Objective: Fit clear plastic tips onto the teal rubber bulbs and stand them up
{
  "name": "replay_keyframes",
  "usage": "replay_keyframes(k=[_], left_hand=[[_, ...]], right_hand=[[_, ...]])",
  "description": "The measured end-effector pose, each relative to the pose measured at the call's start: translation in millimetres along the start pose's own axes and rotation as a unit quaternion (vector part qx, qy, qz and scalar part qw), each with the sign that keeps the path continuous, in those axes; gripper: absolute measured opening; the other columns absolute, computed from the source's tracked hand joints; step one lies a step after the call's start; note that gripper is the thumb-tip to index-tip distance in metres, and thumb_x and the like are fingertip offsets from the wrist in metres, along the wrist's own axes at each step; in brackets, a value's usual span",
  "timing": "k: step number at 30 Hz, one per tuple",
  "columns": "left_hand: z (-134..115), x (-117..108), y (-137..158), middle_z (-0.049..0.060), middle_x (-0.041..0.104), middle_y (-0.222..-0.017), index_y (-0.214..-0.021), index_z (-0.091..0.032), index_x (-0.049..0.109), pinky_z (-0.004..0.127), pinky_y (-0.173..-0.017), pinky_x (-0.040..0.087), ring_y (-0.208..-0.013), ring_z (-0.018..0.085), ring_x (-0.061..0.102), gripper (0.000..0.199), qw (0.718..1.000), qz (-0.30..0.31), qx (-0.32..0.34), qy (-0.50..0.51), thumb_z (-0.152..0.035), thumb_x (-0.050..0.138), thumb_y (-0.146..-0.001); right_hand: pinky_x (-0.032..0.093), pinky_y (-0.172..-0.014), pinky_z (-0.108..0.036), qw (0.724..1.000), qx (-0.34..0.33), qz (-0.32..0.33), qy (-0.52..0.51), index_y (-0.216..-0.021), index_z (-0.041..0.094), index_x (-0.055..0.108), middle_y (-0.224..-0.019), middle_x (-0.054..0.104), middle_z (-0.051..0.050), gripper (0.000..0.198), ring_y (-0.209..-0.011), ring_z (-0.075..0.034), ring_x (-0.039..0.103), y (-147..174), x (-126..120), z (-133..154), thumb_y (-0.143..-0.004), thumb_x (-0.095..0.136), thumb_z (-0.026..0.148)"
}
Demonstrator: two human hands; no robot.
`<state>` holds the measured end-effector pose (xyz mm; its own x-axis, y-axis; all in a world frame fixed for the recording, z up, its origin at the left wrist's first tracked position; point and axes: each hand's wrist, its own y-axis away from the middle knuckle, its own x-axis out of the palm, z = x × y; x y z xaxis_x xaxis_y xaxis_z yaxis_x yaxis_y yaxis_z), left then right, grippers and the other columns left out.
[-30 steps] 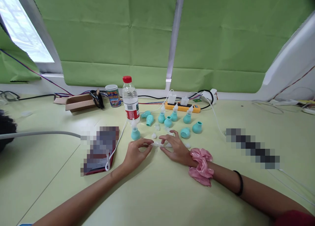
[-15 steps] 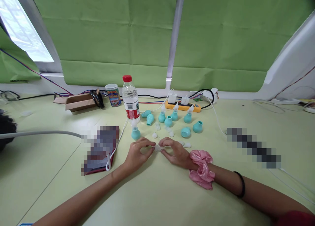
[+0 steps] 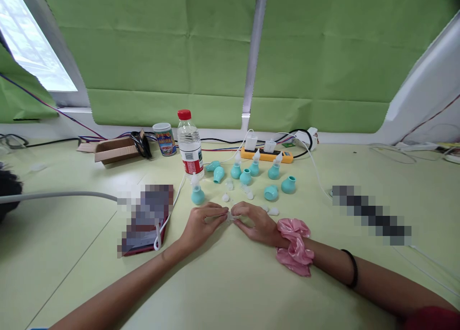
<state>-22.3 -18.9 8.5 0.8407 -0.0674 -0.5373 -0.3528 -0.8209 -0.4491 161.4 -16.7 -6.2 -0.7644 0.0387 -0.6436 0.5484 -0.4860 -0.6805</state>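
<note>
Between my fingertips, low over the table, is a small translucent plastic piece (image 3: 230,217). My left hand (image 3: 203,222) pinches its left side, and my right hand (image 3: 254,220), with a pink scrunchie (image 3: 295,246) at the wrist, grips its right side. The fingers partly hide its shape. Beyond my hands stand teal rubber bulbs with clear pointed nozzles, such as the one nearest my left hand (image 3: 197,195). Several teal bulbs without nozzles, one of them a tipped bulb (image 3: 271,192), lie about. Loose translucent pieces (image 3: 273,211) rest close to my right hand.
A red-capped water bottle (image 3: 190,152) and a can (image 3: 165,140) stand at the back left, near an open cardboard box (image 3: 117,149). An orange power strip (image 3: 266,155) lies behind the bulbs. A phone (image 3: 147,224) with a white cable is on the left. A blurred dark object (image 3: 370,214) lies right.
Both hands stay on the small piece, with the fingertips shifted slightly and the piece turned a little between them. The other things have not moved.
</note>
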Motion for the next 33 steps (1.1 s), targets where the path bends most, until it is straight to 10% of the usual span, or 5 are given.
replay_keyframes(k=[23,33], left_hand=[[0.0,1.8,0.6,0.009,0.065,-0.095,-0.088,-0.017,0.065,0.035,-0.079,0.047,-0.092,0.019,0.057,0.02,0.997,0.023,0.045,0.052,-0.013,0.051,-0.074],[-15.8,-5.5,0.2,0.006,0.064,-0.088,-0.089,-0.015,0.062,0.026,-0.067,0.049,-0.078,0.017,0.059,0.022,0.958,0.063,-0.138,0.243,-0.024,0.059,-0.07]], right_hand=[[0.051,-0.069,-0.027,0.997,0.023,-0.074,-0.021,-0.085,0.019,0.056,-0.082,0.061,-0.005,0.015,-0.08,-0.014,0.057,-3.5,-1.9,6.3,-0.074,0.053,0.01],[0.052,-0.072,-0.033,0.989,-0.099,-0.103,-0.024,-0.09,0.02,0.051,-0.085,0.062,-0.006,0.025,-0.087,-0.016,0.057,-1.5,-1.1,10.1,-0.073,0.052,0.002]])
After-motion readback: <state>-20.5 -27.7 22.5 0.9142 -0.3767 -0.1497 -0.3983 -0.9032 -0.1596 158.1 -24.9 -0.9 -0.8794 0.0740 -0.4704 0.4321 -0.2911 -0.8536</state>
